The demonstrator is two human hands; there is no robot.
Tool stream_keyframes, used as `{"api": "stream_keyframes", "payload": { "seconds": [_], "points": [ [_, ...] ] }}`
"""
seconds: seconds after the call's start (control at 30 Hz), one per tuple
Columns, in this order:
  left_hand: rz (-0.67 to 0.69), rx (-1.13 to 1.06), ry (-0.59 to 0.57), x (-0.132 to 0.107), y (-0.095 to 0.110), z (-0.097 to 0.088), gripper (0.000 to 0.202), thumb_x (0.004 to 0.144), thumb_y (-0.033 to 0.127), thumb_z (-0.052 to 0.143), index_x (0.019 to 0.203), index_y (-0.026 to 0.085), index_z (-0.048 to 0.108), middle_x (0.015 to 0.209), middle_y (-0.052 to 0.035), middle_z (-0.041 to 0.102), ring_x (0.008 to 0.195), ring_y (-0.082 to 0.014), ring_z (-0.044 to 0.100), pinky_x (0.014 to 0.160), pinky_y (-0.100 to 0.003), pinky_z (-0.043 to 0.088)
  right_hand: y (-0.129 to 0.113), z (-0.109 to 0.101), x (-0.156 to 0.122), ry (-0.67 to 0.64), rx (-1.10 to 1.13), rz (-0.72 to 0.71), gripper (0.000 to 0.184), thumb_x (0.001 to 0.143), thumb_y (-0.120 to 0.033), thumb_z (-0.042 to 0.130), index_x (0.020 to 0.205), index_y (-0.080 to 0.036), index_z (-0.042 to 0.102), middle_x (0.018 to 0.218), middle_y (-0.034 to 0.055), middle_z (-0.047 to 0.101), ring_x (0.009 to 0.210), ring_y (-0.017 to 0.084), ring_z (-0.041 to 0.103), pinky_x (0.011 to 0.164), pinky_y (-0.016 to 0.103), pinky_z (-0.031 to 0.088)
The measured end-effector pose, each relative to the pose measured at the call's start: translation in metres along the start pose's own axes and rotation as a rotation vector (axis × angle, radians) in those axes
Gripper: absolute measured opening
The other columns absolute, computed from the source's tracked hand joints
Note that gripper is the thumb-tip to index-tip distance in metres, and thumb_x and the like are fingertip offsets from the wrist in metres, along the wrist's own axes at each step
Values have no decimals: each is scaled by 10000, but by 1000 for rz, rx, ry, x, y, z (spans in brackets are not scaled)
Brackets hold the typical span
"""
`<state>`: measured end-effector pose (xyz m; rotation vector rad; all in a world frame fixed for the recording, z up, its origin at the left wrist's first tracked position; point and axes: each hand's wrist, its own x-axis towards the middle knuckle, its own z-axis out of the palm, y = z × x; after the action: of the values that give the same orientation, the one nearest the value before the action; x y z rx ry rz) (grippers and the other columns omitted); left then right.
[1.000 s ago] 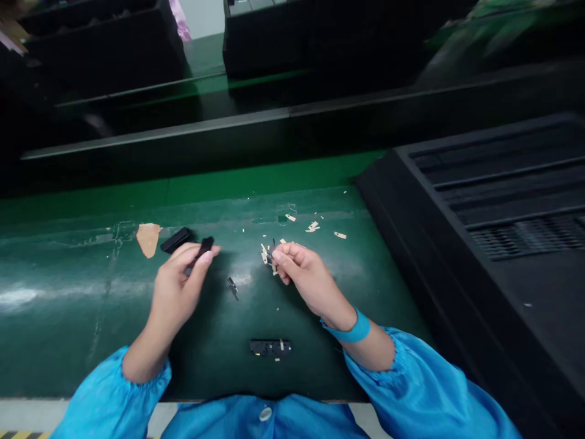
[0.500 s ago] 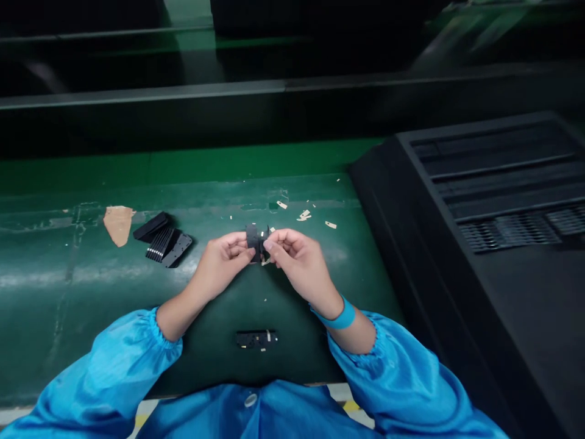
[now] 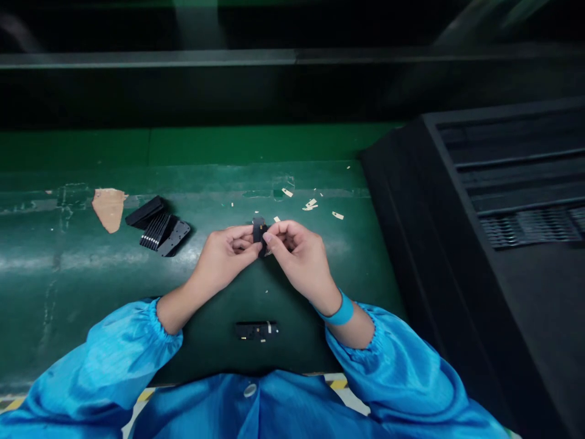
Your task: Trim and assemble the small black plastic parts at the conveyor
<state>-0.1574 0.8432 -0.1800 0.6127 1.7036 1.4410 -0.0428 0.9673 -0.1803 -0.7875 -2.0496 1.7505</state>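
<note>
Between my hands, above the green mat, is a small black plastic part (image 3: 259, 230) with light spots on it. My left hand (image 3: 227, 253) is closed, gripping this part by its left side between thumb and fingers. My right hand (image 3: 297, 253) is pinched at the part's right edge; its fingertips touch the part, and anything tiny between them is hidden. Nearer my body a similar black part (image 3: 256, 330) with pale strips lies flat on the mat.
A pile of black plastic parts (image 3: 159, 227) lies at the left beside a torn brown piece of paper or card (image 3: 108, 209). Small cream-coloured pieces (image 3: 311, 204) are scattered beyond my right hand. A large black tray (image 3: 411, 201) with rows of black parts stands at the right.
The black part in my left hand has turned to show a narrower side. My right fingers stay pinched at its edge. The whole view has shifted slightly.
</note>
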Motion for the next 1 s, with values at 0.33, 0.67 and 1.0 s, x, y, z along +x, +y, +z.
{"api": "stream_keyframes", "payload": {
  "seconds": [0.33,0.67,1.0],
  "points": [
    [-2,13,17,-1,-1,1,340,786,256,741,1104,147,787,826,-37,751,680,-121,673,619,-190,527,1,1,2,-7,27,22,157,892,-339,640,814,-205,619,734,-10,624,632,125,575,606,268,473],
    [5,27,29,-1,2,2,316,781,248,734,1073,152,804,811,-30,744,656,-112,664,599,-182,521,0,0,3,-33,42,39,193,888,-383,646,815,-208,614,723,-11,615,611,125,565,586,273,459],
    [10,23,13,-1,2,2,312,769,249,729,1056,159,812,776,-17,740,631,-105,633,586,-184,500,2,-3,4,-64,54,60,245,888,-436,658,807,-210,609,693,-15,601,595,122,557,572,269,464]
  ]
}}
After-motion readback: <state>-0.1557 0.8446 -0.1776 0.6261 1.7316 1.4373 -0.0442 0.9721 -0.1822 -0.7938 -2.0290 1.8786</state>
